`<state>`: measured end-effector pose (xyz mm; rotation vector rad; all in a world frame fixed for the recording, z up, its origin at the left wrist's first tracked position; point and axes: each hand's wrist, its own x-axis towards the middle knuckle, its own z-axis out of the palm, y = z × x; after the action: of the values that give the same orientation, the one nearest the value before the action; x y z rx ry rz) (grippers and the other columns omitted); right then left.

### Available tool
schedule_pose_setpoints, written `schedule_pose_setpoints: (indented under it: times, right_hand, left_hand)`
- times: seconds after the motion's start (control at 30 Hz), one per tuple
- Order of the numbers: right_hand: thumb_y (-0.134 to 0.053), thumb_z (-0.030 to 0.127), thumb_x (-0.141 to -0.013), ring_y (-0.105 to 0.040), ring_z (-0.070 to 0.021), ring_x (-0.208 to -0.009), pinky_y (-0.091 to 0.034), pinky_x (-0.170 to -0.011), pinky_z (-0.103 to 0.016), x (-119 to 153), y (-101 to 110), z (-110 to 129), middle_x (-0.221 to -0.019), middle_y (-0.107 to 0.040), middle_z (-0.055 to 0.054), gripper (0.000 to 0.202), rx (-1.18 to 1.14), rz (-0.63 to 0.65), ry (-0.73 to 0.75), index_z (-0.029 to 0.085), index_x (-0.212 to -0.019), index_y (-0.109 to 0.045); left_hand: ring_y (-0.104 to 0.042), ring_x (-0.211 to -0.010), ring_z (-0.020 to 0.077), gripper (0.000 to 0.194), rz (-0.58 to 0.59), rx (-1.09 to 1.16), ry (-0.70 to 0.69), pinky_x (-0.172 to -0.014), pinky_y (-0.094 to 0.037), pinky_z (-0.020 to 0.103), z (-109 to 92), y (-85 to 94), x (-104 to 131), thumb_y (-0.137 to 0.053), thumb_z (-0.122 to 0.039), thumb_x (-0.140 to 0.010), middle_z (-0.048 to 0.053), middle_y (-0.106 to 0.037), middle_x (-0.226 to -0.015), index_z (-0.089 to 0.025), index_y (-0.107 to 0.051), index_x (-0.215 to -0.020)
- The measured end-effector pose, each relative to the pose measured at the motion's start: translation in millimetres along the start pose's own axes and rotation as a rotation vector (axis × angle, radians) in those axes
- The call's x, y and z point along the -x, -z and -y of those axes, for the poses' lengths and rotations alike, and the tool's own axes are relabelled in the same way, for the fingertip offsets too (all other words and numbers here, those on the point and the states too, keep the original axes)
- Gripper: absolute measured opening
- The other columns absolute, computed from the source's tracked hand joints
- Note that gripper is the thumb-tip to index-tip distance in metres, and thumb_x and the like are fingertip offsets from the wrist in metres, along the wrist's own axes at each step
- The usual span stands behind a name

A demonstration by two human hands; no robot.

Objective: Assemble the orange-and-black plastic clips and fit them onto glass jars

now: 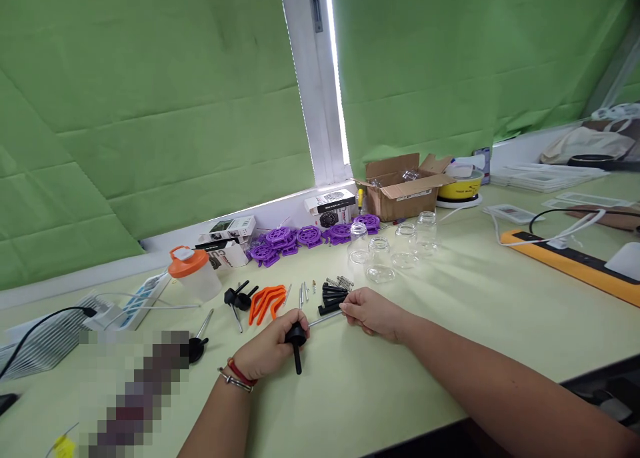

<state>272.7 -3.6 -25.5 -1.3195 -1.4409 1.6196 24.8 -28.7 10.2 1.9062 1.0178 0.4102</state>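
My left hand (273,347) is closed around a black round plastic part with a stubby handle (297,338). From it a thin metal rod (325,319) runs right to my right hand (373,313), whose fingers pinch the rod's far end. Just behind the right fingers lie several black tube-like pieces (331,299) and small springs (342,283). Short metal pins (305,293) lie behind the left hand. Orange curved handles (266,305) are to its left, beside more black parts with rods (242,300).
Purple round plastic parts (310,236) line the back, with printed boxes (331,208) behind. Clear glass jars (380,265) stand right of centre before an open cardboard box (400,201). An orange-lidded bottle (196,275) and an orange power strip (575,265) flank the table. Part of the left is pixelated.
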Motion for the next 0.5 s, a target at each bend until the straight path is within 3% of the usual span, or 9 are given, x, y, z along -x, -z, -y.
schedule_pose_setpoints:
  times: [0.17, 0.5]
  right_hand:
    - [-0.050, 0.033, -0.086, -0.025, -0.0031, -0.034, -0.018, -0.034, -0.020, 0.6, -1.3, -0.1, -0.056, -0.048, 0.005, 0.023, 0.083, 0.005, 0.016, 0.018, -0.068, -0.048]
    - [-0.049, 0.039, -0.086, -0.030, -0.0074, -0.043, -0.025, -0.044, -0.023, 2.8, -5.6, 1.7, -0.057, -0.050, 0.002, 0.031, 0.203, -0.047, 0.057, 0.018, -0.063, -0.046]
  left_hand:
    - [-0.048, -0.084, 0.0136, 0.033, 0.002, 0.020, 0.005, -0.076, -0.042, 0.027, -0.5, 0.1, 0.3, -0.045, -0.005, -0.066, 0.001, -0.054, -0.091, -0.020, -0.048, -0.096]
    - [-0.048, -0.082, 0.0130, 0.035, -0.004, 0.032, 0.002, -0.074, -0.042, 0.025, -6.5, -0.8, 1.2, -0.044, -0.004, -0.063, 0.000, -0.054, -0.089, -0.020, -0.048, -0.094]
